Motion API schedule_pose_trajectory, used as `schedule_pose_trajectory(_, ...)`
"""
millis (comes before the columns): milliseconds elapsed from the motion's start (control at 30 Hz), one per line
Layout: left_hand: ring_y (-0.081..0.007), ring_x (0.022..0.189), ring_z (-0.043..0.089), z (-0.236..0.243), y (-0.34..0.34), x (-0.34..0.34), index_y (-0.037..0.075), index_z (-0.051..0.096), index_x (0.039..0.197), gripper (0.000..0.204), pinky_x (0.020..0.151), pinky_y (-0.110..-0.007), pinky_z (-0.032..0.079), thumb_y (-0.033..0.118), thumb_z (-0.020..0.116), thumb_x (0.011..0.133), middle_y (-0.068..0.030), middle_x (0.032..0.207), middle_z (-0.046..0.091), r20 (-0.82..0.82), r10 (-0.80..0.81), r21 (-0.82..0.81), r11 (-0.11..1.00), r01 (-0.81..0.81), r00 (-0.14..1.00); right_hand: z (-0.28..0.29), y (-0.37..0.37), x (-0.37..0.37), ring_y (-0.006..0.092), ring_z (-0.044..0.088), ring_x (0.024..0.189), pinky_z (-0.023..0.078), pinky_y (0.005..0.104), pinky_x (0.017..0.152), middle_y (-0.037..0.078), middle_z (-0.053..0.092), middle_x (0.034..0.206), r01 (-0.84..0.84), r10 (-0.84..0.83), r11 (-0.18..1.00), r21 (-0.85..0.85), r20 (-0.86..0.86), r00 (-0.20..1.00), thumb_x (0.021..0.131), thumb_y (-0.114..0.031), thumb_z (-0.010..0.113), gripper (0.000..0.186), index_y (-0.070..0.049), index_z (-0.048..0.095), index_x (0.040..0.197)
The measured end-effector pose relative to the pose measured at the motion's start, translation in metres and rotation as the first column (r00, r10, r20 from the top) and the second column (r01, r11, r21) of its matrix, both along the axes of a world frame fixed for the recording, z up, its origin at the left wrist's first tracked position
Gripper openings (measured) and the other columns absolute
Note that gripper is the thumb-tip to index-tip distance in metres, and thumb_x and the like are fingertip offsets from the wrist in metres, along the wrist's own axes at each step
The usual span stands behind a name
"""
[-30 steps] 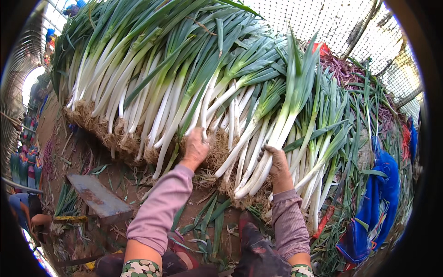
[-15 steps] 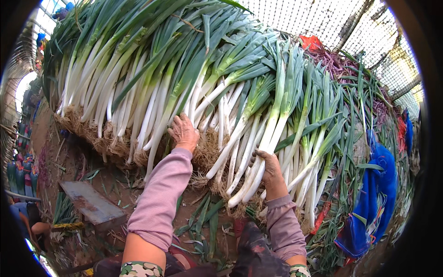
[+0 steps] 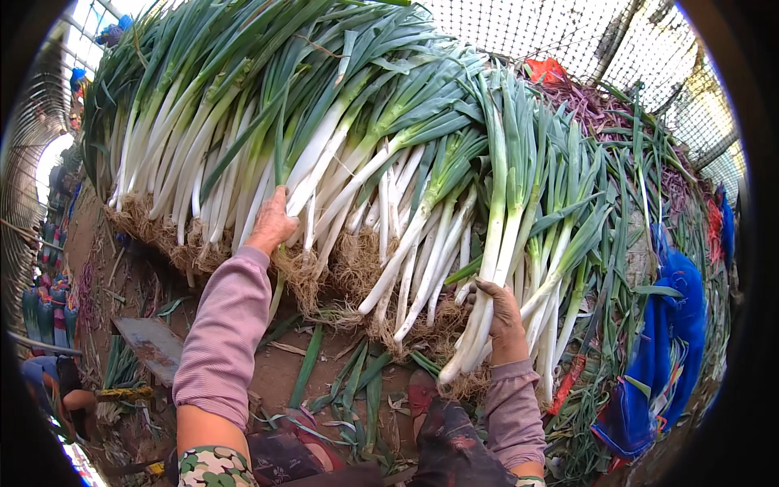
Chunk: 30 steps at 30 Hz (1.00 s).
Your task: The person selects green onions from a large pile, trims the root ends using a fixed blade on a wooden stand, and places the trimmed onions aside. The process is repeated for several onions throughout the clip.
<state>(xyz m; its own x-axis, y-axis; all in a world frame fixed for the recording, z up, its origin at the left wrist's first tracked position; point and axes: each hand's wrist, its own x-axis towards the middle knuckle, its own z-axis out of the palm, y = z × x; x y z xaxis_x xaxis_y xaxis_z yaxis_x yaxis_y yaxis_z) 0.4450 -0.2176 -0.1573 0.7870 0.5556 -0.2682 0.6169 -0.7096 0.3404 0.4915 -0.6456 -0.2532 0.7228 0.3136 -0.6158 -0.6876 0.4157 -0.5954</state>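
Note:
A broad heap of large green onions (image 3: pixel 320 150) lies across the view, green tops pointing away and brown roots towards me. My right hand (image 3: pixel 501 318) is wrapped round two or so thick white stalks (image 3: pixel 473 341) at the right of the heap, their root ends hanging low. Left of the middle, my left hand (image 3: pixel 273 221) has its fingers closed at the white part of the heap. A thin green onion stalk (image 3: pixel 278 296) shows above and below it; most of those fingers are hidden.
A rusty metal plate (image 3: pixel 150 347) sits low on the left, near bundled green onions (image 3: pixel 47 312) and a person's arm (image 3: pixel 77 399). Blue mesh cloth (image 3: pixel 677 316) lies at the right. Loose leaves (image 3: pixel 357 390) litter the soil by my feet. Netting (image 3: pixel 552 28) stands behind.
My left hand has moved left and slightly away along the heap. My right hand has shifted right and nearer, drawing its stalks with it and widening the gap beside the others.

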Motion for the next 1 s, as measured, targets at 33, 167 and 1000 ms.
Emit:
schedule_pose_trajectory(33, -0.0245, 0.093, 0.063, -0.007, 0.001, -0.005, 0.006, 0.038, 0.137, 0.062, 0.071, -0.032, 0.058, -0.003, 0.061, 0.08, -0.0215, 0.112, 0.057, 0.025, 0.03, -0.002, 1.0, -0.03, 0.999, -0.001, 0.0, -0.001, 0.019, 0.062, 0.059, 0.057, 0.0317, 0.048, 0.01, 0.062, 0.078, -0.004, 0.005, 1.0, 0.008, -0.021, 1.0, 0.08, -0.004, 0.065, 0.026, 0.002, 0.053, 0.102)
schedule_pose_trajectory(167, -0.0276, 0.098, 0.055, -0.044, -0.03, 0.0, 0.009, 0.04, 0.139, 0.065, 0.095, -0.046, 0.046, -0.006, 0.059, 0.079, -0.0189, 0.112, 0.053, -0.057, -0.02, 0.341, 0.939, 0.038, 0.998, -0.007, 0.012, -0.005, 0.019, 0.063, 0.06, 0.057, 0.0324, 0.048, 0.01, 0.062, 0.078, -0.003, 0.005, 0.997, 0.077, -0.02, 1.0, 0.079, -0.004, 0.066, 0.028, 0.003, 0.054, 0.103)
schedule_pose_trajectory(1000, -0.0377, 0.143, 0.012, -0.103, -0.067, 0.113, -0.001, 0.039, 0.139, 0.074, 0.117, -0.048, 0.007, 0.008, 0.062, 0.069, -0.022, 0.152, 0.015, 0.357, -0.114, 0.43, 0.901, -0.054, 0.927, -0.039, 0.066, -0.015, 0.0208, 0.063, 0.065, 0.055, 0.0359, 0.055, 0.01, 0.061, 0.079, -0.03, 0.027, 0.999, -0.036, -0.094, 0.995, 0.08, 0.0, 0.062, 0.038, 0.001, 0.054, 0.117)
